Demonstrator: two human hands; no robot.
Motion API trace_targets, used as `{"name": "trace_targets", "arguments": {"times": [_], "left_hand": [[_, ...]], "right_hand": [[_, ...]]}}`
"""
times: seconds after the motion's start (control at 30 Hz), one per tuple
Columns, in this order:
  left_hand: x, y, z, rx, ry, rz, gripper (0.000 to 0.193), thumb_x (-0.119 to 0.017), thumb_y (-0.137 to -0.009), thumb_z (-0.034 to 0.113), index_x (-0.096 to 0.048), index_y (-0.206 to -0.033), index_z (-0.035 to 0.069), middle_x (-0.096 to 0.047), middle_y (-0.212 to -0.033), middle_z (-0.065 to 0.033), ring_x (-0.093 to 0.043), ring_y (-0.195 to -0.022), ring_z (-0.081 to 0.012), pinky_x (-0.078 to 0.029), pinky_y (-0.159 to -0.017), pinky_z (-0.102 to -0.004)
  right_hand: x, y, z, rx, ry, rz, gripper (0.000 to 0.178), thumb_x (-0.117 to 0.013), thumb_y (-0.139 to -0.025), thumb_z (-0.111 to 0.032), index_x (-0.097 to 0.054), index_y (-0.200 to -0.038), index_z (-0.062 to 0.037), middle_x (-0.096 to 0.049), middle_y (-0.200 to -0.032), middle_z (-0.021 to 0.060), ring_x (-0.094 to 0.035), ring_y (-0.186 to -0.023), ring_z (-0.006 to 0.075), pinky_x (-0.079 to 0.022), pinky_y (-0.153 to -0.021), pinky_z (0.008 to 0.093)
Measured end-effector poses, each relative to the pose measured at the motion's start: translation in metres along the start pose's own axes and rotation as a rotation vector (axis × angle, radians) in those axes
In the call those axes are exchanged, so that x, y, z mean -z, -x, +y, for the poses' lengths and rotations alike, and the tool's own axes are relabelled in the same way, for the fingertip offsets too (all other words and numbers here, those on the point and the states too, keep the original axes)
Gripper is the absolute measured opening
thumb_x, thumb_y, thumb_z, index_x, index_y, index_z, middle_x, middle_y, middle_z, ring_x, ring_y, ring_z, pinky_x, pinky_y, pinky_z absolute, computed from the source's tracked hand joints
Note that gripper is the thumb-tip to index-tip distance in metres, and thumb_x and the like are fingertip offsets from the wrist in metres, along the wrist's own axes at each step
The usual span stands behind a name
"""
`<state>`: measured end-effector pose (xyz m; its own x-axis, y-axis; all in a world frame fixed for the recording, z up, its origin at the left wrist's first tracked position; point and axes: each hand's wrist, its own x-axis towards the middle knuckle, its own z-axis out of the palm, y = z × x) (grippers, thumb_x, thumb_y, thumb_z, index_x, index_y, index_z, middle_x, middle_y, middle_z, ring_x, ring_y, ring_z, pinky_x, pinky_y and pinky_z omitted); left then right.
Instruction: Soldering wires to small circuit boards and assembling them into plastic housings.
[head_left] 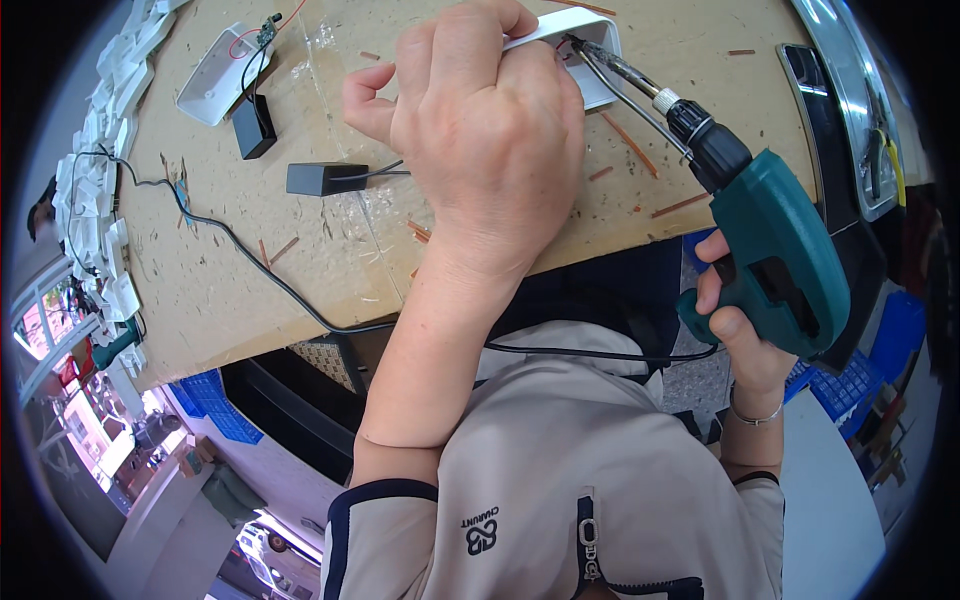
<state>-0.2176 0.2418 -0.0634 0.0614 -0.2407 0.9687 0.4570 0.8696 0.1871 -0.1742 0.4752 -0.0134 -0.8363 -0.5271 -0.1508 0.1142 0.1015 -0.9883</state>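
Note:
My left hand (pixel 490 130) reaches over the bench with its fingers curled on a white plastic housing (pixel 602 92) at the far edge of view. Part of that housing is hidden behind the hand. Wrapped round the handle of a green soldering gun (pixel 785 240) is my right hand (pixel 748 345). The gun's metal tip and thin feed tube point into the open housing, close to a bit of red wire. A black box-shaped part (pixel 322 179) lies left of my left wrist, its cable running under the hand.
Another white housing (pixel 215 85) lies at the far left, with a small wired circuit board (pixel 267 30) and a black box (pixel 254 128). White plastic pieces (pixel 105 170) line the left edge. Copper-coloured sticks (pixel 630 145) are scattered about. The gun's black cord (pixel 250 245) crosses the worktop (pixel 230 310).

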Motion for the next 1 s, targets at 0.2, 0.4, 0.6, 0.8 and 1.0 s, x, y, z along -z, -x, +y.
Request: {"name": "trace_targets", "arguments": {"times": [0.2, 0.4, 0.6, 0.8, 1.0], "left_hand": [[0.0009, 0.0006, 0.0017, 0.019, -0.023, -0.023, 0.01, -0.062, -0.059, 0.004, -0.062, -0.069, 0.006, -0.055, -0.08, -0.0027, -0.051, -0.072, -0.0199, -0.028, -0.074, -0.0369], [-0.0032, 0.0012, -0.0024, -0.026, -0.013, 0.037, 0.01, -0.062, -0.059, 0.004, -0.061, -0.068, 0.006, -0.055, -0.08, -0.0022, -0.051, -0.072, -0.0193, -0.028, -0.074, -0.0364], [-0.0024, 0.0014, -0.0044, -0.056, -0.035, 0.024, 0.01, -0.062, -0.058, 0.004, -0.061, -0.068, 0.006, -0.055, -0.08, -0.0027, -0.051, -0.072, -0.019, -0.027, -0.073, -0.0361], [-0.0043, 0.0013, -0.0063, -0.079, -0.048, 0.044, 0.008, -0.062, -0.059, 0.005, -0.059, -0.066, 0.006, -0.055, -0.08, -0.0024, -0.05, -0.072, -0.0186, -0.026, -0.073, -0.036], [-0.0022, 0.0016, -0.0053, -0.076, -0.058, 0.021, 0.007, -0.061, -0.059, 0.005, -0.059, -0.066, 0.006, -0.055, -0.08, -0.002, -0.05, -0.073, -0.0183, -0.026, -0.072, -0.0364]], "right_hand": [[-0.0001, -0.0015, -0.0021, -0.017, 0.015, 0.014, 0.067, -0.074, -0.071, -0.026, -0.042, -0.119, 0.0071, -0.054, -0.099, 0.016, -0.054, -0.068, 0.0125, -0.044, -0.057, 0.0225], [0.0026, -0.0005, -0.0024, -0.03, 0.037, -0.01, 0.062, -0.074, -0.071, -0.024, -0.044, -0.116, 0.007, -0.054, -0.094, 0.0133, -0.053, -0.067, 0.012, -0.044, -0.058, 0.0226], [0.0026, 0.0043, -0.0026, -0.05, 0.098, 0.029, 0.06, -0.073, -0.072, -0.021, -0.044, -0.118, 0.0062, -0.055, -0.089, 0.0117, -0.054, -0.067, 0.0124, -0.044, -0.058, 0.023], [-0.0027, 0.001, -0.0078, -0.014, 0.052, 0.036, 0.06, -0.074, -0.072, -0.021, -0.046, -0.117, 0.0055, -0.057, -0.092, 0.0132, -0.054, -0.069, 0.0131, -0.046, -0.061, 0.0243], [-0.0023, 0.0015, -0.0059, -0.003, 0.076, 0.037, 0.059, -0.075, -0.071, -0.022, -0.048, -0.115, 0.0059, -0.058, -0.087, 0.0112, -0.055, -0.067, 0.0127, -0.047, -0.06, 0.0243]]}}
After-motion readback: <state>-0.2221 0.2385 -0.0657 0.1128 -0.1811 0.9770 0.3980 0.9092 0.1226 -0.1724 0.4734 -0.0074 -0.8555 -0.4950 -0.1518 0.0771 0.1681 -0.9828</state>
